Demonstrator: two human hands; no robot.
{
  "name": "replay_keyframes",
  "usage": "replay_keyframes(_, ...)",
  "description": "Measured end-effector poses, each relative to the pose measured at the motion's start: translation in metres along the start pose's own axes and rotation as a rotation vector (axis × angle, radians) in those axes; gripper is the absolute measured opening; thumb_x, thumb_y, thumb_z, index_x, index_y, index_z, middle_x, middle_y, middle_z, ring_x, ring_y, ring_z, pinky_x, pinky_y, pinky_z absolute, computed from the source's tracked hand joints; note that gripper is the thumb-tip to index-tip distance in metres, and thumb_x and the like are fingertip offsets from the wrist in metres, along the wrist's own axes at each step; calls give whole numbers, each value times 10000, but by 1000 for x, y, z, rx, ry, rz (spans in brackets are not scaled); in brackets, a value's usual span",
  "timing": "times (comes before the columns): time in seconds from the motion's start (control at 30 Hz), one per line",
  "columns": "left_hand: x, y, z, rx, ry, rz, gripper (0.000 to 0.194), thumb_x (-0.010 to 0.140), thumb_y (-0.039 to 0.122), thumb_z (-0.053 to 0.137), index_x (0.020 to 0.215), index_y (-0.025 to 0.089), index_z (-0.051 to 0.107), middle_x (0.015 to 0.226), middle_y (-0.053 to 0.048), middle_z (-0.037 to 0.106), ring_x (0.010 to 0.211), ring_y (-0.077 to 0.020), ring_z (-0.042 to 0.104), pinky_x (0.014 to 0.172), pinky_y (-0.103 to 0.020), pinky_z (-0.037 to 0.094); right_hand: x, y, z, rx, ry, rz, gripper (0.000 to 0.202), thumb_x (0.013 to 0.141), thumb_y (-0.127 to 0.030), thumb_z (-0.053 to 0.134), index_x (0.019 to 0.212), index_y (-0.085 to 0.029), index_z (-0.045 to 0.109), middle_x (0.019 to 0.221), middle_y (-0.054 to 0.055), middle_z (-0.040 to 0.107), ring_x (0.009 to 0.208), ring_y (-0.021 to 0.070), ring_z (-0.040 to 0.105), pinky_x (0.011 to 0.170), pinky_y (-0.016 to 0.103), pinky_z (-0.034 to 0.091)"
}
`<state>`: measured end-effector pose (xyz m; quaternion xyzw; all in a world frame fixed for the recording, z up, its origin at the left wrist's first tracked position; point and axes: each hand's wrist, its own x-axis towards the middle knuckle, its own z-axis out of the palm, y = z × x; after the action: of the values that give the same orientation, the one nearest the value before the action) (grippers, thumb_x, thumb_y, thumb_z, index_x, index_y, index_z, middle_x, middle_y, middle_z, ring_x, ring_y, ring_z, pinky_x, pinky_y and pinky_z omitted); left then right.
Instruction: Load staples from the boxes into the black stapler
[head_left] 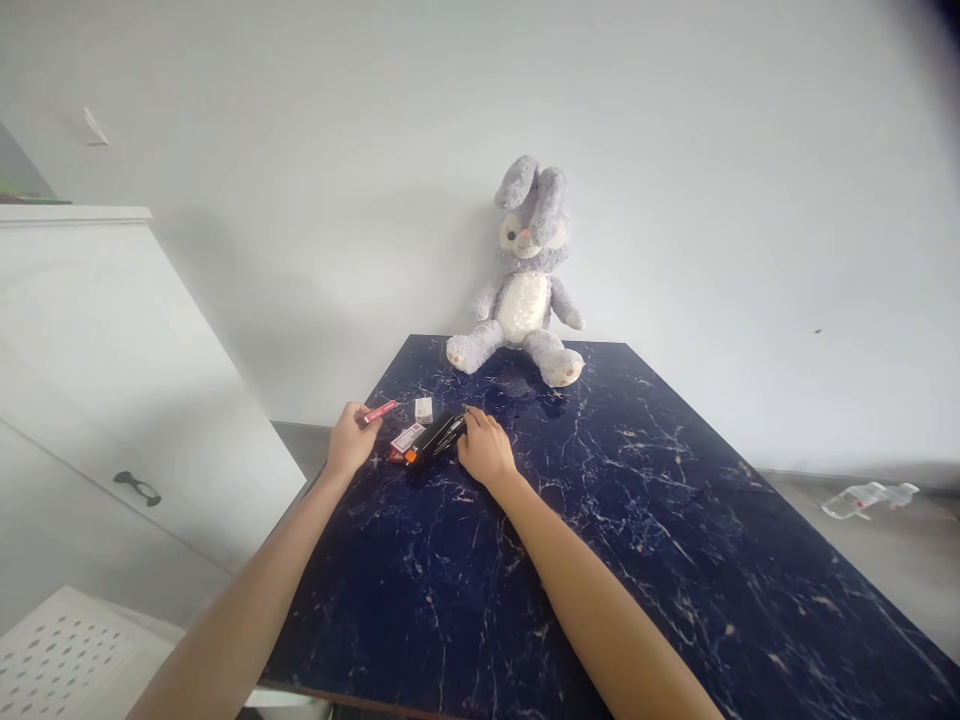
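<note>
Between the fingers of my left hand [352, 438] is a small red box [381, 411] with pale lettering, held over the left side of the dark blue marbled table [600, 500]. My right hand [486, 446] grips the right end of an open black pouch [433, 440], which has slim items and something orange inside. Just left of the pouch lies a red and white packet [406, 438]. A small white box [424, 410] rests behind it, between my two hands.
A grey and white plush rabbit [525, 300] sits at the table's far edge against the wall. On the left stands a white cabinet [112, 380], with a perforated white chair [60, 650] below. Clear plastic bottles [855, 500] lie on the floor at right.
</note>
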<state>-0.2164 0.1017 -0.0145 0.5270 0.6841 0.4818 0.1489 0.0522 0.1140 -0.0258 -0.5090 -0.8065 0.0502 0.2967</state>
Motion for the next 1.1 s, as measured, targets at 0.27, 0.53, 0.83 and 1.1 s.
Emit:
replay_keyframes(0.27,0,11,12,-462,-62,-147,362,623,346,798,901,194,623,867,-46,729,795,-201,682,725,-320,525,3,7,1,103,-75,-95,517,874,-232,518,1387,-166,529,1522,115,428,1278,284,489,1115,448,358)
replay_keyframes(0.53,-8,34,8,-739,1,-165,270,718,431,717,828,202,627,937,-70,723,943,-235,691,743,-328,577,7,11,-2,250,80,-2,367,935,-226,442,1267,-178,593,1329,105,585,1003,175,648,981,315,485)
replay_keyframes(0.83,-14,52,4,-714,115,-65,230,757,388,668,800,217,521,730,8,646,734,-174,690,763,-354,582,9,12,-4,348,143,65,177,876,-206,505,964,-206,659,946,34,696,814,163,644,836,287,500)
replay_keyframes(1.1,-42,67,9,-358,4,130,310,874,458,627,1041,199,665,805,-19,712,615,-153,621,644,-271,490,9,10,-10,448,183,110,186,848,-197,515,986,-213,640,900,26,686,777,169,636,797,301,511)
